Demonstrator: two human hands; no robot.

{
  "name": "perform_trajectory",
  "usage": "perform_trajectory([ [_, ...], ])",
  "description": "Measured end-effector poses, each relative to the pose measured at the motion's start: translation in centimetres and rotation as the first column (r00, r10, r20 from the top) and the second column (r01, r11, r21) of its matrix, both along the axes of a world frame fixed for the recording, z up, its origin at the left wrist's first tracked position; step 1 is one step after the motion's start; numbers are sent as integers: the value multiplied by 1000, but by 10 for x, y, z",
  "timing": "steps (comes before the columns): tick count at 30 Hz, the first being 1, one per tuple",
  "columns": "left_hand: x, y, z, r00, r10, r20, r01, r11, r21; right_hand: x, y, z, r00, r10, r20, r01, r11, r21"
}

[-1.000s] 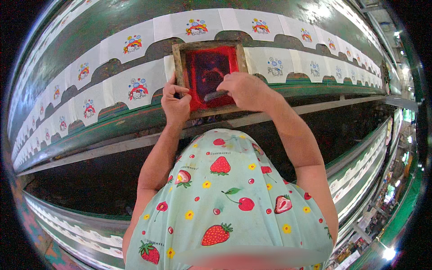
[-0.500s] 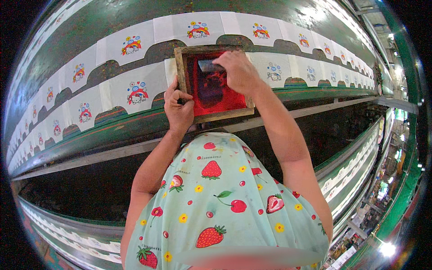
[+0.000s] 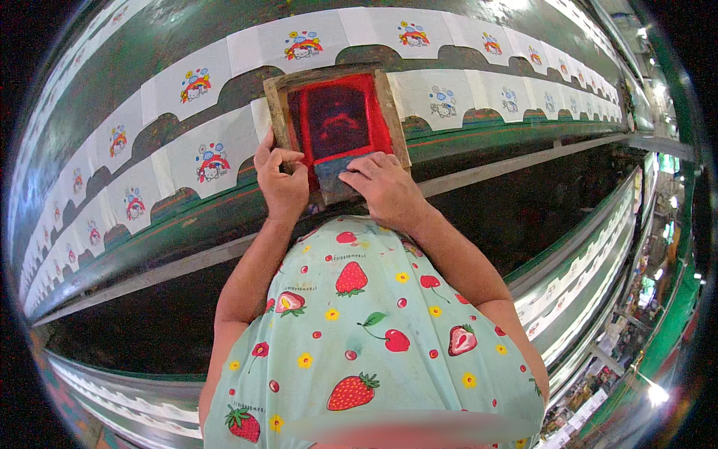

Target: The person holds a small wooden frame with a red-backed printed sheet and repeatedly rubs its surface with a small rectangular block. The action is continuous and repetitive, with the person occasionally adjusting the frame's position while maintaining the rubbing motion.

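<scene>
A wooden-framed printing screen [image 3: 276, 112] lies over a white piece in the nearer row, its mesh red with a dark middle. My left hand [image 3: 284, 182] is closed on the frame's left side near its front corner, fingers curled. At the near end of the mesh, my right hand [image 3: 387, 188] grips a bluish-grey squeegee [image 3: 334, 176], fingers over its top edge. Most of the white piece beneath the screen is hidden. Left of the frame, a white piece [image 3: 243, 131] bears a coloured rainbow-and-character print; on the right, a white piece [image 3: 419, 86] shows only blue and dark parts.
Two rows of printed white pieces run along the long green table [image 3: 449, 142]. A metal rail [image 3: 479, 173] follows its near edge. Behind me on both sides are more tables with white pieces [image 3: 591, 262]. My pale green apron [image 3: 374, 299] hangs close to the table edge.
My right hand has drawn the squeegee from the far end of the mesh to its near end. My left hand stays on the frame. The whole view has shifted slightly.
</scene>
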State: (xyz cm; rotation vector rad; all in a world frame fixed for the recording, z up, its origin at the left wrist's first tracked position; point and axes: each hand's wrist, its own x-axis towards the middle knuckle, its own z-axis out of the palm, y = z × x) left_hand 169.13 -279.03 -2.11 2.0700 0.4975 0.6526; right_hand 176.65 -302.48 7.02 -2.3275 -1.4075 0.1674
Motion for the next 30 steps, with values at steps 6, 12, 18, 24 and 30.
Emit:
perform_trajectory([
  [6,0,0,9,999,39,-3,-40,998,-45,5,-35,-7,991,-63,-116,88,971,223],
  [12,15,-31,19,996,-7,86,8,1000,-4,24,-98,-30,838,-414,-356,534,759,374],
  [18,72,-115,10,989,-38,146,47,997,-59,61,-183,-37,800,-418,-431,582,715,387],
  [24,119,-193,1,987,-21,157,37,995,-98,105,-258,-37,786,-432,-443,600,706,376],
  [30,132,-213,-11,982,24,189,31,958,-284,123,-297,-36,804,-343,-485,549,742,386],
])
